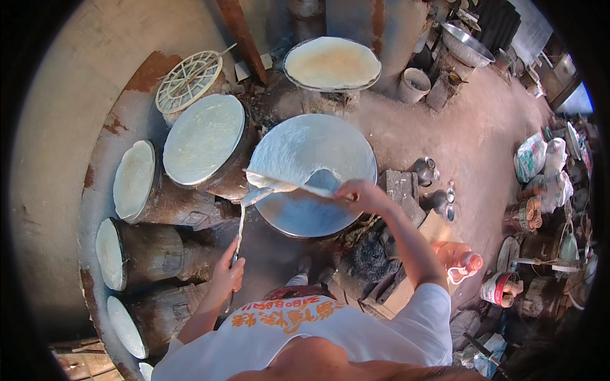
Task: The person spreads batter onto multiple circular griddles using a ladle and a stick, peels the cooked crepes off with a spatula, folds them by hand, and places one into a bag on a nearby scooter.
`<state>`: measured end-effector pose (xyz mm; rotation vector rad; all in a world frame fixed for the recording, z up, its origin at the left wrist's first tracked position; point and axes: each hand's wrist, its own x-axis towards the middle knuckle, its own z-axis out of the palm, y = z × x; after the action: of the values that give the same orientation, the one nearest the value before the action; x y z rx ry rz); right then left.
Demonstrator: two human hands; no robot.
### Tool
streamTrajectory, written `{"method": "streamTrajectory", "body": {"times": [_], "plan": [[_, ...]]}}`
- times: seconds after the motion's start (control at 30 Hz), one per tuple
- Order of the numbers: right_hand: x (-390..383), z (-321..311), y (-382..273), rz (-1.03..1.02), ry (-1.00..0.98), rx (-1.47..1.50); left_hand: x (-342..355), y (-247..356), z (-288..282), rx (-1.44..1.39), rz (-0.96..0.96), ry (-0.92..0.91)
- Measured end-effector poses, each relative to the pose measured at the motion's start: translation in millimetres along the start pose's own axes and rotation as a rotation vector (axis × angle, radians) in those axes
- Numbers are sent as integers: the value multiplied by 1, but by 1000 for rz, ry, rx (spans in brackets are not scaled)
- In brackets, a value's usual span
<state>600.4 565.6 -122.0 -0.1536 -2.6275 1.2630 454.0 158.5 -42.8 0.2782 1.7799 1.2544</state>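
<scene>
A wide round griddle (pixel 309 219) lies in front of me. Pale wet batter (pixel 286 149) coats its far part, while its near part shows bare bluish metal. My right hand (pixel 361 195) is closed on one end of a long thin batter scraper (pixel 314 189), held across the griddle. Thick batter clings to the scraper's left part. My left hand (pixel 227 273) is closed round the dark handle of a tool with a flat-looking pale metal head (pixel 256 195), which meets the scraper near the griddle's left rim. A strip of batter runs down its shaft. Its exact kind is unclear.
Several drums topped with round pale sheets (pixel 204 140) curve along my left. Another sheet (pixel 332 62) sits beyond the griddle. A slatted wheel-shaped rack (pixel 189 81) leans at far left. Metal jugs (pixel 426 170), an orange-red plastic jug (pixel 459 260) and cardboard (pixel 438 232) stand at right.
</scene>
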Motion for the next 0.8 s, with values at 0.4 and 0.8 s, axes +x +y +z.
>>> {"method": "streamTrajectory", "body": {"times": [0.4, 0.8], "plan": [[-41, -12, -19, 285, -33, 145, 9, -2, -8, -152, -62, 75], [-93, 60, -51, 211, 384, -137, 19, 1, 5, -236, -55, -66]]}}
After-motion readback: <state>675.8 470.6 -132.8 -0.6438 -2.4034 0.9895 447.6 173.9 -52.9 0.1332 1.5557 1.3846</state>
